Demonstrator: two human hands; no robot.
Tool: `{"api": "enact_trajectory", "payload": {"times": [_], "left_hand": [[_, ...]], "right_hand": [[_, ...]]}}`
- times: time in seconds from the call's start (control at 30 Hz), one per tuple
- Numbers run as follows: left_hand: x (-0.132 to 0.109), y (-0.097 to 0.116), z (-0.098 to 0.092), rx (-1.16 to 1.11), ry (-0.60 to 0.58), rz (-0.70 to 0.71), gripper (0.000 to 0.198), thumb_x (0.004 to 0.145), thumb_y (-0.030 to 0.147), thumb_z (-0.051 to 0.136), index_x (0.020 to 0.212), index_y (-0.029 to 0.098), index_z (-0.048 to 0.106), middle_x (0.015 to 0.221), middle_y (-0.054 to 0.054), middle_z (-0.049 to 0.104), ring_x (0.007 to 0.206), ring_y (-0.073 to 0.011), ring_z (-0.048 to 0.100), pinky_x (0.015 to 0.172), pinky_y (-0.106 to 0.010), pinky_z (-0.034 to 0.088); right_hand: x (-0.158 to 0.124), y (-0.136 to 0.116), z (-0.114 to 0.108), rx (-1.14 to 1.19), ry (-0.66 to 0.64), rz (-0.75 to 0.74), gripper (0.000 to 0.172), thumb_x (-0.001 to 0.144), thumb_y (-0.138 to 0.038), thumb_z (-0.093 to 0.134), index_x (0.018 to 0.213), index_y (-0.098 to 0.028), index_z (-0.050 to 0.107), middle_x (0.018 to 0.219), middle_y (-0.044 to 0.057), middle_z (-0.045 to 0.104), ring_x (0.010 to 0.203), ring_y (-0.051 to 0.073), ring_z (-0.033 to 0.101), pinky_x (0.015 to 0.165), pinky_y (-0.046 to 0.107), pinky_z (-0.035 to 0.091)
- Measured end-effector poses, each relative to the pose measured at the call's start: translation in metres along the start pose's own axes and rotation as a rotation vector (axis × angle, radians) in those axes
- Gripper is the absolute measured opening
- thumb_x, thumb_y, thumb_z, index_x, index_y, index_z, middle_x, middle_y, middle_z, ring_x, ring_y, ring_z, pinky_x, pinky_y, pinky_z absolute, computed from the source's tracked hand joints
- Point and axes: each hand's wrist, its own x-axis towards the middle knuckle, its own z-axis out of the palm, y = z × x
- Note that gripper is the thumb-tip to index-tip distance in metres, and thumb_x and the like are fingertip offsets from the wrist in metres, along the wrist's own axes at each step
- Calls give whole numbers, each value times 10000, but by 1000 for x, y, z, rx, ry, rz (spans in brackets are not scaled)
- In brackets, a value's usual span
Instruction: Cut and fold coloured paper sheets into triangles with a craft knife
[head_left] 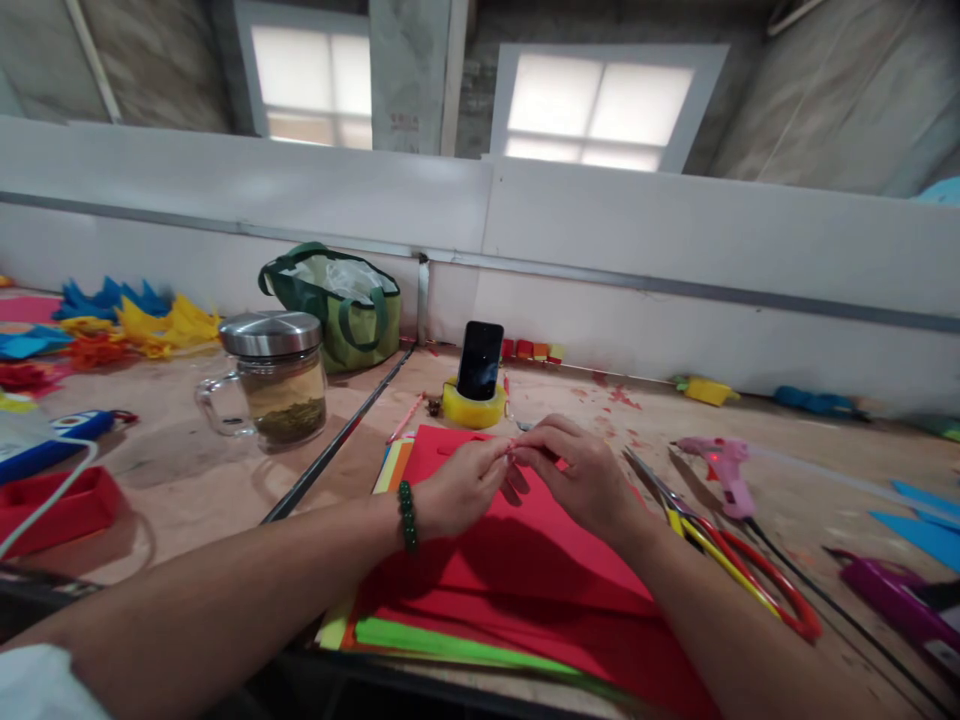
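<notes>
My left hand [463,488] and my right hand [581,472] meet over a stack of coloured paper sheets, red on top [525,590]. Both pinch a small red piece [512,455] between their fingertips; it is too small to make out further. A green bead bracelet [406,515] is on my left wrist. Scissors with red and yellow handles [739,565] lie just right of my right forearm.
A pink glue gun [724,470] stands to the right. A phone [480,360] leans in a yellow tape roll [472,408]. A glass jar mug [274,378], a green bag [337,305], paper flowers [135,325] and a red tray [64,505] are on the left.
</notes>
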Motion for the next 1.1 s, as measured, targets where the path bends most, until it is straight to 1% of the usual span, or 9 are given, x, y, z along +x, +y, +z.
{"api": "enact_trajectory", "payload": {"times": [0.2,0.4,0.5,0.63,0.7,0.77,0.87,0.97,1.1], "left_hand": [[1,2,-3,-39,-5,-27,311,933,375,362,800,147,526,706,-52,635,640,-153,636,636,-264,503],[0,1,-2,17,14,-45,241,882,308,473,704,160,544,637,-9,611,602,-123,590,603,-226,470],[1,3,-2,-106,42,-31,170,839,311,549,864,145,576,799,-38,646,716,-141,624,673,-251,494],[7,1,-4,-303,175,-94,477,738,354,697,1126,131,530,1067,-101,608,898,-174,605,750,-273,478],[9,-2,-4,-245,142,-127,418,809,441,608,1079,126,555,1014,-92,613,842,-157,599,698,-256,464],[10,-5,-4,-145,108,-111,386,888,487,456,937,123,572,882,-67,611,755,-140,583,646,-244,450],[8,-7,-4,-10,132,-63,373,927,445,357,752,151,506,716,-20,544,655,-123,521,604,-237,416],[6,-6,-5,103,145,-36,301,931,358,359,718,174,466,671,1,503,624,-123,475,595,-241,381],[3,-1,-7,203,103,-41,282,944,292,293,738,186,454,649,7,495,586,-127,471,568,-243,374]], "right_hand": [[1,-3,0,98,14,64,168,887,-192,542,746,-199,633,729,17,589,699,137,555,654,270,447],[4,0,-1,256,-46,219,124,809,-271,657,703,-207,655,674,-9,595,637,125,527,607,258,434],[6,2,-3,377,-26,344,205,810,-376,653,708,-198,638,594,-23,566,545,108,496,522,240,410],[7,7,4,579,30,521,355,794,-536,611,717,-191,571,579,-25,570,473,94,511,470,232,427],[6,9,11,664,16,576,400,755,-578,625,736,-182,576,621,1,616,506,107,568,513,252,479],[4,8,19,718,-6,610,416,728,-582,650,759,-171,593,654,22,648,545,121,611,550,265,507],[1,3,26,735,-25,628,393,711,-548,685,739,-164,608,653,29,671,550,125,626,542,257,508],[1,0,24,697,-15,614,335,700,-483,720,717,-166,611,613,10,659,529,116,603,511,239,486],[5,1,14,636,21,568,292,711,-437,718,802,-173,632,651,-9,647,560,104,577,533,232,474]]}}
